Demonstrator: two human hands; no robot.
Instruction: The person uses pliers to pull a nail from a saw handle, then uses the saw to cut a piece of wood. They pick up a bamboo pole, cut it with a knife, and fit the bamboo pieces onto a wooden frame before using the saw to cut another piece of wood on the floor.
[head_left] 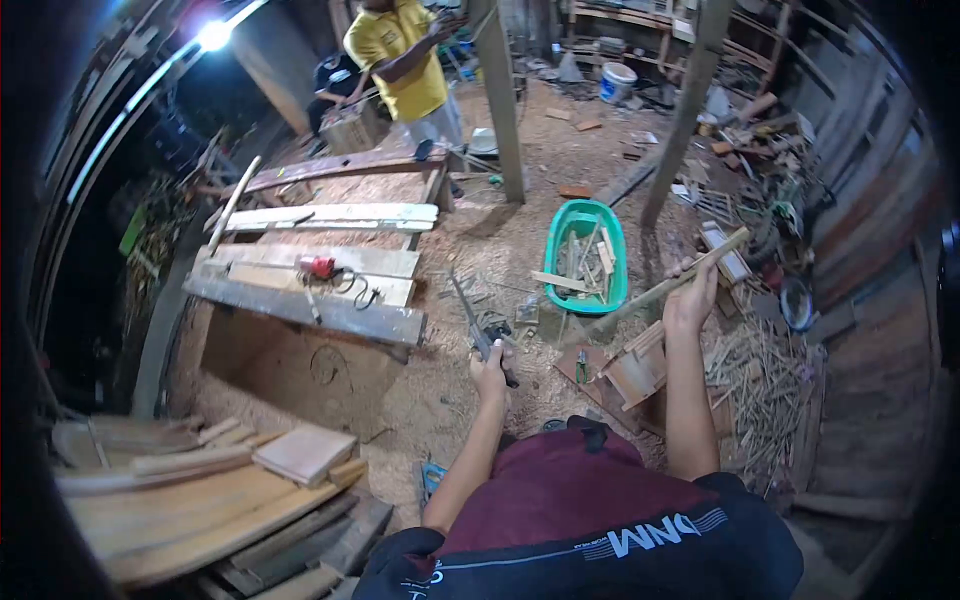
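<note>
My left hand (490,372) is closed around a dark tool with a long thin bar, which looks like a bar clamp (472,315); its bar points forward over the sawdust floor. On the other side, my right hand (692,298) grips a long wooden strip (645,300), held slanting with its far end up to the right. The strip's lower end passes just in front of a green plastic tub (553,245) with wood offcuts inside. Below the strip lie a small wooden box-like piece (634,378) and green-handled pliers (582,366).
Planks (320,260) on a low bench at left carry a red power tool (318,266) with a cord. Stacked boards (190,500) fill the near left. A pile of thin sticks (760,390) lies at right. Wooden posts (500,110) stand ahead; a person in yellow (405,65) works behind.
</note>
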